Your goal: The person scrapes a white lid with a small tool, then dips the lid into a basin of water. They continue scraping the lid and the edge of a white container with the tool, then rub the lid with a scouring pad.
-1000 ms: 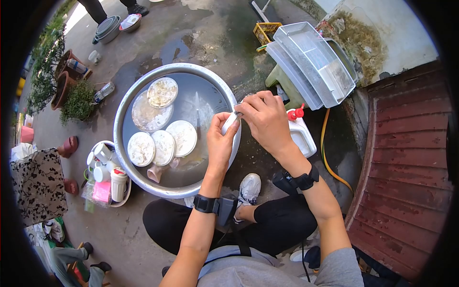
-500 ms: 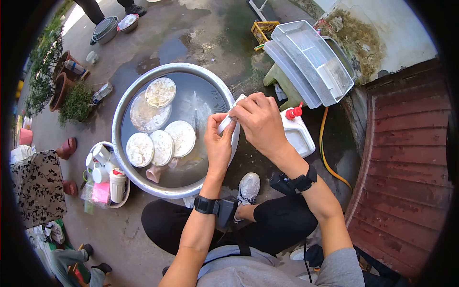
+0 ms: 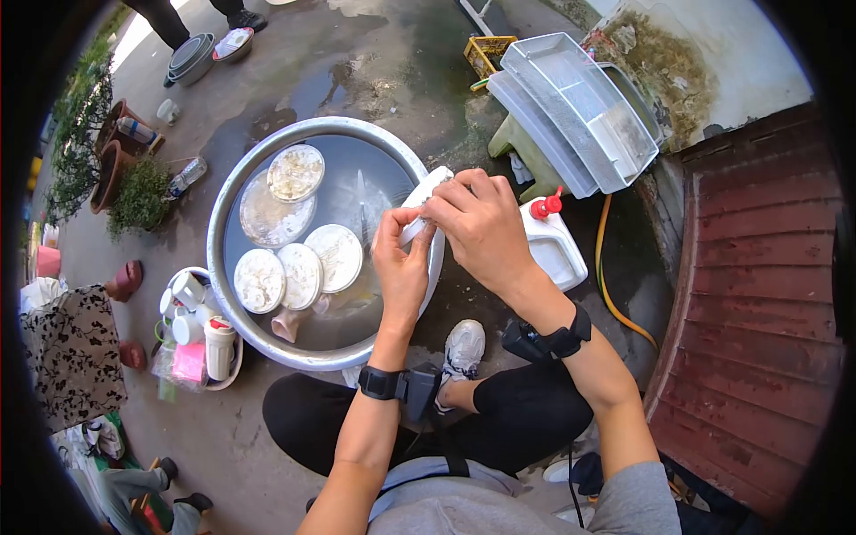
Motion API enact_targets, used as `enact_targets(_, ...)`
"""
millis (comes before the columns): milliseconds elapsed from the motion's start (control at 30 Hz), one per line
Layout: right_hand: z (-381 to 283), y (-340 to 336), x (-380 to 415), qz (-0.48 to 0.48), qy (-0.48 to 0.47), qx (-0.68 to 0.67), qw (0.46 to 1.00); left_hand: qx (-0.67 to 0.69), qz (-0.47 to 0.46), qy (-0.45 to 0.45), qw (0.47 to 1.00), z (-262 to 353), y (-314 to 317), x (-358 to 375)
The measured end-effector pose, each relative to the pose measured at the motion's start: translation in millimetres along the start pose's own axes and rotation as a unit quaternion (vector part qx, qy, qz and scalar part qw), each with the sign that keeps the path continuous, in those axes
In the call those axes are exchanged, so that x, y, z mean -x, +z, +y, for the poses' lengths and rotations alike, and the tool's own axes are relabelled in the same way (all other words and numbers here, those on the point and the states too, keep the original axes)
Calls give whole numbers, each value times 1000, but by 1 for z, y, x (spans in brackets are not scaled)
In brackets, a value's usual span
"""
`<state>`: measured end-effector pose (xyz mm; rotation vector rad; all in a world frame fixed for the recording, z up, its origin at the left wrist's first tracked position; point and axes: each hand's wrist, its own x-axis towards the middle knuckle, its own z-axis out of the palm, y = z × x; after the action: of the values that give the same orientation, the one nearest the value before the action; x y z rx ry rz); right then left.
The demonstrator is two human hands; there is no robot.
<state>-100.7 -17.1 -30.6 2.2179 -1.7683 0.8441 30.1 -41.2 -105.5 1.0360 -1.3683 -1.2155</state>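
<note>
Shiny smooth metal basin (image 3: 234, 192) – glossy white plastic jug (image 3: 555, 250), clear plastic trays (image 3: 580, 111) – rough wet concrete ground (image 3: 374, 53)

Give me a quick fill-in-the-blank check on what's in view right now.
1. Both hands, left hand and right hand, hold one small white ____ dish.
2. The round white plates lie inside the large round ____ basin.
3. The white plastic jug has a ____ cap.

Missing words: ceramic; metal; red
</note>
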Motion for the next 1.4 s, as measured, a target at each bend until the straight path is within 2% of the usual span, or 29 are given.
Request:
enact_targets(67, -1, 3, -2, -3, -4, -6, 1000, 7, 2, -1, 1000, -3, -3, 0)
enact_targets(167, 17, 9, -1, 10, 45, 26, 999, -16, -4, -12, 1000, -8, -6, 1)
enact_targets(233, 31, 10, 3, 12, 69, 47, 996, -91, -50, 42, 994, -9, -6, 3)
enact_targets(300, 35, 10, 6, 17, 96, 70, 993, -98, -53, 44, 993, -6, -2, 5)
enact_targets(367, 30, 8, 9, 13, 81, 73, 994, -104, -57, 46, 992, -5, 2, 7)
enact_targets(433, 20, 6, 8, 8, 44, 68, 997, -37, -21, -9, 999, -6, 2, 5)
enact_targets(567, 1, 11, 1, 6, -24, 17, 1000, -25, 7, 13, 1000, -6, -6, -2)
enact_targets(600, 5, 14, 1, 7, -24, 15, 1000, -27, 7, 13, 1000, -9, -8, -1)
enact_targets(700, 24, 19, 2, 1, 52, 27, 998, -43, -20, 4, 999, -10, -10, -1)
enact_targets(733, 30, 17, 4, 3, 51, 28, 998, 15, -40, -51, 998, -6, -9, 1)
enact_targets(767, 35, 15, 7, 6, 92, 58, 994, 72, -61, -108, 990, -2, -8, 3)
enact_targets(800, 39, 13, 11, 7, 132, 87, 987, 71, -61, -109, 990, 0, -6, 3)
enact_targets(867, 45, 10, 20, 12, 160, 102, 982, 242, -43, -187, 951, 4, -3, 1)
enact_targets(900, 47, 7, 22, 18, 186, 117, 975, 244, -42, -187, 951, 4, -3, 1)
enact_targets(967, 48, 3, 22, 16, 187, 100, 977, 288, -46, -241, 926, 3, -4, 0)
enact_targets(1200, 34, 2, 11, 9, 140, 17, 990, 277, -41, -222, 934, 0, -6, 0)
enact_targets(1333, 29, -2, 7, 8, 132, 15, 991, 259, -52, -218, 940, 3, -5, 0)
enact_targets(1400, 28, -3, 7, 20, 131, 56, 990, 250, -61, -222, 941, 5, -3, 0)
